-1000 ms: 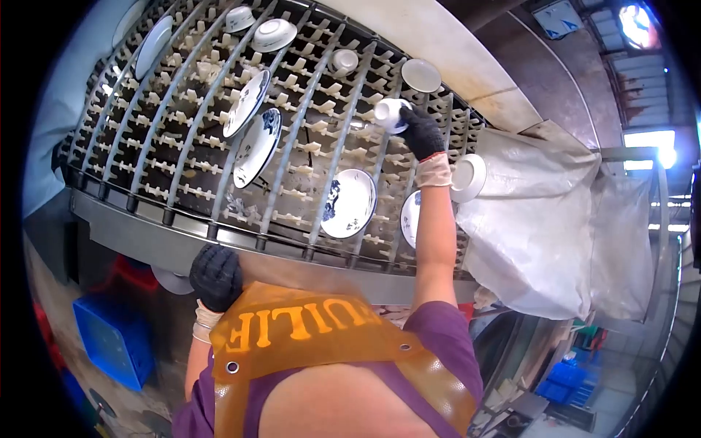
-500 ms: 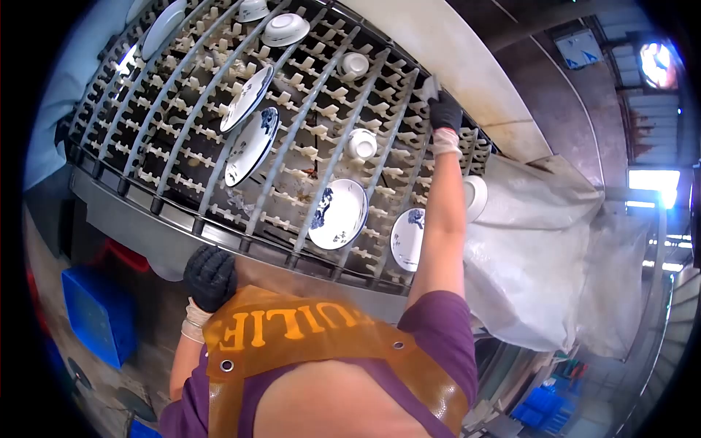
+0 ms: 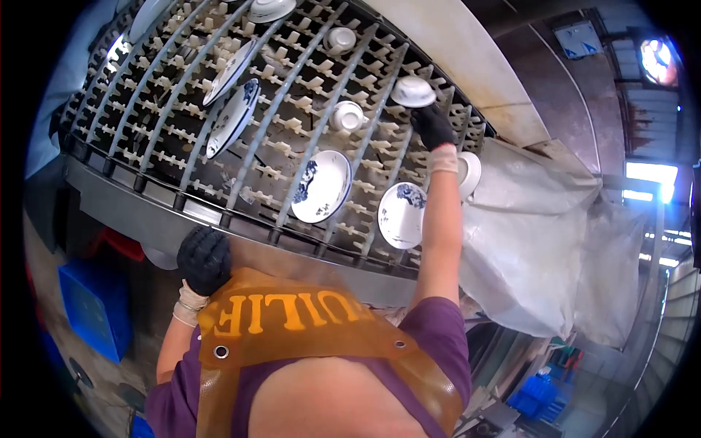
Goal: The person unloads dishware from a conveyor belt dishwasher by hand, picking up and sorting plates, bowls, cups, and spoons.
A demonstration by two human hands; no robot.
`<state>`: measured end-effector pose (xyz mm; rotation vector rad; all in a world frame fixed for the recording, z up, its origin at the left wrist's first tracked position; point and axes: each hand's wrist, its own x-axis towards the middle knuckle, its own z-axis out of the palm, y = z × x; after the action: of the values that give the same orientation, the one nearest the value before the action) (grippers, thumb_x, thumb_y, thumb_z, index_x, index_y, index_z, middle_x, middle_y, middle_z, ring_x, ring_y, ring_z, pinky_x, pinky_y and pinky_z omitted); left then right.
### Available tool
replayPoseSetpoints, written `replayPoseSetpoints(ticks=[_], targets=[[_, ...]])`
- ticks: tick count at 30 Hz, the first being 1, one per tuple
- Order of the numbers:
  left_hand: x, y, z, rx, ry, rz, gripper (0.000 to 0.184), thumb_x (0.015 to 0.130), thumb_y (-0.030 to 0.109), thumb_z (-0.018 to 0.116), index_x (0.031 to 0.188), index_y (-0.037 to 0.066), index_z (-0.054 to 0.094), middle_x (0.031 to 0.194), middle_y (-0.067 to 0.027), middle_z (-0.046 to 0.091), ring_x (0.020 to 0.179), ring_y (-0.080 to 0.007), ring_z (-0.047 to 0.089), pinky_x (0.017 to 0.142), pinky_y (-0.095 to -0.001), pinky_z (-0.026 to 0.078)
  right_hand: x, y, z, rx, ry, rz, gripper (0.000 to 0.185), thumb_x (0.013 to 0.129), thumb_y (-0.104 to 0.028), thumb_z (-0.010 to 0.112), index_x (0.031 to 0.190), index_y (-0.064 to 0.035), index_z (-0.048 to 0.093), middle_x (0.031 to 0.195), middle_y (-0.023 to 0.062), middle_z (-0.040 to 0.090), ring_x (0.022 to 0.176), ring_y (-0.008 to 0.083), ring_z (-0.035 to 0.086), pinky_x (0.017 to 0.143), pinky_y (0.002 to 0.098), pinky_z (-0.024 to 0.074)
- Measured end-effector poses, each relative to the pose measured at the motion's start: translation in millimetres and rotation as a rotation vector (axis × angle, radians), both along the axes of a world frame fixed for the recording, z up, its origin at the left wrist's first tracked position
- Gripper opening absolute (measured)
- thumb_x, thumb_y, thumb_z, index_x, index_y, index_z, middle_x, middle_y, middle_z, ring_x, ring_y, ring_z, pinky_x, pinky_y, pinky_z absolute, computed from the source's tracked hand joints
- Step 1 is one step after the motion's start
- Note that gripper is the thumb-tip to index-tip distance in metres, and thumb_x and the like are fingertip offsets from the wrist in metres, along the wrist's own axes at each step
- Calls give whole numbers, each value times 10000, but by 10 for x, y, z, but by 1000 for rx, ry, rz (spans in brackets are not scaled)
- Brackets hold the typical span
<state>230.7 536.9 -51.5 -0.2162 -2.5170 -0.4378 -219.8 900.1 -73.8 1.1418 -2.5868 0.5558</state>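
Note:
My right hand (image 3: 432,128), in a black glove, has its fingers at the lower edge of a white bowl (image 3: 413,92) on the pegged rack (image 3: 288,150). My left hand (image 3: 204,260), also black-gloved, is curled near the rack's front edge; whether it grips anything is hidden. Left of the bowl sits a small white cup (image 3: 347,116), upside down. Two blue-patterned oval plates (image 3: 322,187) (image 3: 401,215) lean between the pegs nearer to me. Two more patterned plates (image 3: 234,119) (image 3: 229,73) stand tilted farther left.
A white dish (image 3: 469,175) lies beside my right wrist, by a grey plastic curtain (image 3: 526,233). Another small cup (image 3: 340,40) and a bowl (image 3: 272,9) are at the rack's far side. A blue crate (image 3: 95,309) stands on the floor at left.
My right hand has moved down and left from the rack's far edge, and the bowl beside it now shows fully. The rack's dishes appear shifted left and up. My left hand stays near the edge.

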Motion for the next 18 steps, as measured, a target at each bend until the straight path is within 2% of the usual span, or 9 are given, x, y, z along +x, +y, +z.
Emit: replayPoseSetpoints(ticks=[2, 3, 6, 9, 10, 11, 13, 14, 18], targets=[[-22, 43, 22, 18, 12, -7, 191, 746, 78, 628, 935, 48, 626, 998, -106, 590, 960, -307, 575, 878, -452, 476, -223, -147, -223, -596, -1013, -553, 238, 782, -200, 646, 995, -93, 647, 962, 155, 644, 893, 346, 602, 774, 383, 488], [-27, 65, 41, 42, 19, 6, 177, 735, 81, 631, 908, 44, 635, 982, -104, 601, 948, -301, 583, 873, -448, 479, -169, -269, -106, -173, -421, -563, 307, 802, -274, 615, 1028, -68, 645, 945, 168, 661, 915, 341, 619, 799, 395, 481], [-49, 94, 49, 55, 58, -28, 170, 741, 84, 625, 905, 42, 636, 982, -107, 603, 933, -306, 588, 860, -448, 488, 15, -297, 75, -126, -204, -528, 366, 815, -313, 589, 1068, -52, 634, 956, 177, 664, 945, 337, 621, 810, 397, 474], [-31, 154, 41, 55, 79, 12, 175, 739, 73, 616, 910, 40, 632, 973, -105, 600, 917, -305, 591, 853, -447, 494, 358, -82, 171, -159, -576, -422, 403, 814, -370, 607, 1021, -28, 657, 904, 148, 685, 859, 290, 658, 778, 363, 488], [-23, 176, 37, 44, 86, 18, 180, 736, 70, 614, 914, 39, 630, 970, -104, 598, 917, -303, 590, 854, -446, 493, 405, 117, -9, -18, -575, -478, 383, 819, -350, 620, 1021, -26, 661, 901, 142, 689, 849, 245, 661, 769, 336, 486], [-15, 199, 57, 30, 76, 37, 190, 735, 67, 612, 923, 41, 625, 968, -102, 594, 916, -298, 588, 856, -447, 492, 639, 252, -10, -145, -703, -387, 350, 831, -317, 620, 1020, -25, 662, 913, 136, 689, 861, 222, 655, 773, 327, 484], [-9, 233, 13, 46, 76, 46, 190, 735, 67, 611, 923, 43, 626, 969, -103, 594, 916, -298, 588, 856, -449, 491, 994, 506, -3, -197, -860, -479, 331, 835, -284, 632, 1013, -6, 653, 896, 96, 683, 803, 156, 620, 746, 297, 481], [-11, 246, -4, 48, 85, 36, 189, 735, 66, 609, 923, 45, 627, 969, -104, 594, 916, -299, 587, 857, -451, 491, 1231, 564, 109, -207, -821, -419, 312, 849, -210, 653, 1075, 3, 627, 870, 24, 655, 747, 86, 561, 655, 228, 460], [-22, 324, 6, 52, 82, 23, 201, 725, 67, 618, 923, 44, 634, 967, -110, 601, 938, -303, 582, 870, -452, 483, 1680, 963, 2, -102, -792, -459, 283, 812, -176, 675, 1034, -5, 643, 889, 82, 679, 781, 135, 605, 695, 275, 482]])
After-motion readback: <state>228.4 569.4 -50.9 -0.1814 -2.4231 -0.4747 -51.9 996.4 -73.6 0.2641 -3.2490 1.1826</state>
